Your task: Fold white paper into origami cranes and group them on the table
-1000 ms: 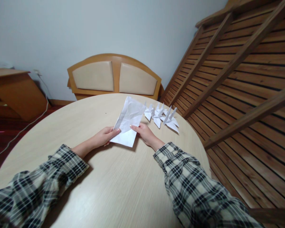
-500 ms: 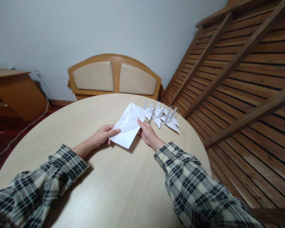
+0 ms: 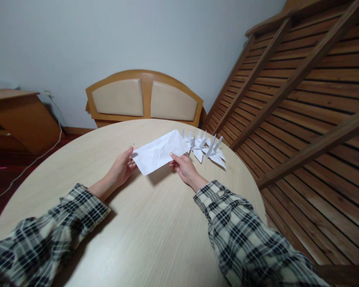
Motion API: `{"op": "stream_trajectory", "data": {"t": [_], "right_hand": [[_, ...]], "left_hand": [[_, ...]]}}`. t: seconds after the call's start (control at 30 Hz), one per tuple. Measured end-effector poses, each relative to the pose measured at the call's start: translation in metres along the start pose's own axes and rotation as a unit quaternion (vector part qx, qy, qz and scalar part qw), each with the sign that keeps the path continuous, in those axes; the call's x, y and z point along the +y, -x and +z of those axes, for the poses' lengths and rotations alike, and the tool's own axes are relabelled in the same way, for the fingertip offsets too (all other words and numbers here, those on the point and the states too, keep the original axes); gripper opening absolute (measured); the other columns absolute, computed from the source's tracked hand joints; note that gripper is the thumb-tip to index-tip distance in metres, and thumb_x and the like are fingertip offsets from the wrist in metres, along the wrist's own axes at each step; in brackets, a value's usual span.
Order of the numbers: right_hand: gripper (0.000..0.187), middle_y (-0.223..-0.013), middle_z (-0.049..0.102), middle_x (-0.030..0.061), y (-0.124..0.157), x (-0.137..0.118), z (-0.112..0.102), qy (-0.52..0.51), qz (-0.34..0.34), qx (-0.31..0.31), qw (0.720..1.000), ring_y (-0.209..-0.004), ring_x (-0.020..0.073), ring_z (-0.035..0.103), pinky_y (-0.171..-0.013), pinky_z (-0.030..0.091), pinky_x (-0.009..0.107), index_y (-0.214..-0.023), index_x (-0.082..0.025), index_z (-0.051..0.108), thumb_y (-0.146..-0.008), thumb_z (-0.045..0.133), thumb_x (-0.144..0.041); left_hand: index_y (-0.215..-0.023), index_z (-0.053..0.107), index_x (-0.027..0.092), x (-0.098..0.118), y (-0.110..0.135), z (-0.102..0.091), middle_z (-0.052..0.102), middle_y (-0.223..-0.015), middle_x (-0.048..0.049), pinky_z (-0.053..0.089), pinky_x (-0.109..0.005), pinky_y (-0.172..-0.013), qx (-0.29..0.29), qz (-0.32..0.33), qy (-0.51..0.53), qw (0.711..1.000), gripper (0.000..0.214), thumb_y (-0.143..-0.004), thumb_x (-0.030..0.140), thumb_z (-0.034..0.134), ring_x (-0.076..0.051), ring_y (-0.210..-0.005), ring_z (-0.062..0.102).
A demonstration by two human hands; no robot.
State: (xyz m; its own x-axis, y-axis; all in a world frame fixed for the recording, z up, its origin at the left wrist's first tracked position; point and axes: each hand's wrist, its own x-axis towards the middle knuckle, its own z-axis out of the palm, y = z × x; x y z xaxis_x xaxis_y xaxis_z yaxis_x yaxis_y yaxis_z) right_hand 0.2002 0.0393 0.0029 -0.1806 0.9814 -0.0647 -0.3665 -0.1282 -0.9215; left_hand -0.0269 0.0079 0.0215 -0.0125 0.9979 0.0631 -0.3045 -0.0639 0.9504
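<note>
A white sheet of paper [image 3: 159,152] with crease lines is held above the table between my two hands. My left hand [image 3: 121,167] pinches its left corner, thumb on top. Along the near right edge, my right hand [image 3: 185,169] grips it with the thumb over the paper and the fingers curled beneath. Just beyond the sheet's right end stand several white folded paper cranes [image 3: 204,145], grouped close together; the sheet partly covers the leftmost one.
The round pale wooden table [image 3: 131,239] carries all of this. Behind it stands a headboard [image 3: 146,95] with two cream panels. A slatted wooden frame [image 3: 302,139] leans along the right side. At the left are a wooden desk [image 3: 20,119] and a white cable [image 3: 32,161].
The paper has turned, its left end swinging up and left. My left hand has shifted to the left corner; my right hand has moved slightly down along the edge. The cranes stay put.
</note>
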Motion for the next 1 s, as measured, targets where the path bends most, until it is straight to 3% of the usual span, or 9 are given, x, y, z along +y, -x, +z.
{"op": "stream_trajectory", "data": {"t": [0.1,0.17,0.23,0.33,0.5,0.7,0.87,1.0], "right_hand": [[0.030,-0.066,0.067,0.0027,0.001,-0.003,0.003,-0.021,0.002,0.011,1.000,-0.060,0.0124,0.060,-0.065,0.052,0.028,-0.071,-0.018,0.063,-0.071,0.083,-0.040],[0.031,-0.068,0.069,0.0035,0.002,-0.004,0.005,-0.024,0.003,0.012,1.000,-0.060,0.0124,0.061,-0.064,0.052,0.027,-0.071,-0.017,0.065,-0.069,0.084,-0.041],[0.032,-0.068,0.071,0.0040,0.005,-0.004,0.009,-0.005,0.004,0.005,1.000,-0.060,0.0121,0.062,-0.062,0.051,0.026,-0.071,-0.017,0.066,-0.068,0.084,-0.043],[0.030,-0.070,0.071,0.0046,0.007,-0.001,0.014,0.045,-0.001,-0.004,0.999,-0.057,0.0115,0.061,-0.058,0.049,0.025,-0.070,-0.017,0.067,-0.072,0.081,-0.043],[0.027,-0.070,0.071,0.0034,0.009,0.005,0.018,0.077,-0.032,-0.005,0.996,-0.055,0.0113,0.060,-0.051,0.044,0.024,-0.075,-0.018,0.068,-0.072,0.080,-0.041],[0.037,-0.074,0.071,0.0035,0.010,0.001,0.015,0.025,-0.018,-0.001,1.000,-0.059,0.0132,0.062,-0.060,0.049,0.028,-0.082,-0.019,0.066,-0.074,0.078,-0.053],[0.038,-0.071,0.068,0.0010,0.007,-0.003,0.009,-0.048,0.004,0.028,0.998,-0.062,0.0142,0.064,-0.062,0.048,0.027,-0.083,-0.021,0.060,-0.073,0.079,-0.053],[0.041,-0.065,0.064,-0.0038,0.006,-0.004,0.006,-0.051,-0.017,0.032,0.998,-0.061,0.0119,0.063,-0.060,0.046,0.023,-0.078,-0.021,0.055,-0.064,0.086,-0.045]], "left_hand": [[-0.107,0.067,0.017,-0.004,0.006,0.005,0.072,-0.108,-0.0152,0.059,-0.034,-0.072,-0.068,0.011,-0.004,0.998,0.062,-0.072,0.068,0.072,-0.028,-0.096,0.068],[-0.112,0.067,0.018,-0.007,0.012,0.011,0.071,-0.117,-0.0172,0.059,-0.038,-0.081,-0.132,0.002,-0.044,0.990,0.062,-0.070,0.062,0.077,-0.032,-0.106,0.066],[-0.112,0.069,0.019,-0.008,0.017,0.017,0.070,-0.122,-0.0173,0.057,-0.042,-0.088,-0.159,0.007,-0.085,0.984,0.058,-0.070,0.056,0.080,-0.034,-0.111,0.065],[-0.104,0.072,0.020,-0.005,0.024,0.025,0.074,-0.109,-0.0146,0.056,-0.044,-0.091,-0.126,0.022,-0.139,0.982,0.045,-0.071,0.049,0.080,-0.036,-0.114,0.063],[-0.093,0.074,0.016,-0.003,0.025,0.031,0.077,-0.101,-0.0135,0.058,-0.042,-0.081,-0.046,-0.016,-0.114,0.992,0.035,-0.080,0.049,0.071,-0.033,-0.099,0.069],[-0.102,0.073,0.013,-0.010,0.019,0.026,0.073,-0.117,-0.0135,0.058,-0.040,-0.090,-0.056,-0.021,-0.035,0.998,0.039,-0.081,0.046,0.071,-0.028,-0.102,0.069],[-0.093,0.071,0.011,-0.014,0.014,0.020,0.075,-0.105,-0.0122,0.058,-0.041,-0.093,0.001,-0.022,-0.008,1.000,0.034,-0.081,0.042,0.073,-0.025,-0.092,0.070],[-0.084,0.068,0.012,-0.010,0.013,0.022,0.073,-0.091,-0.0092,0.062,-0.037,-0.084,0.045,-0.008,0.031,0.998,0.026,-0.077,0.036,0.077,-0.023,-0.087,0.070]]}}
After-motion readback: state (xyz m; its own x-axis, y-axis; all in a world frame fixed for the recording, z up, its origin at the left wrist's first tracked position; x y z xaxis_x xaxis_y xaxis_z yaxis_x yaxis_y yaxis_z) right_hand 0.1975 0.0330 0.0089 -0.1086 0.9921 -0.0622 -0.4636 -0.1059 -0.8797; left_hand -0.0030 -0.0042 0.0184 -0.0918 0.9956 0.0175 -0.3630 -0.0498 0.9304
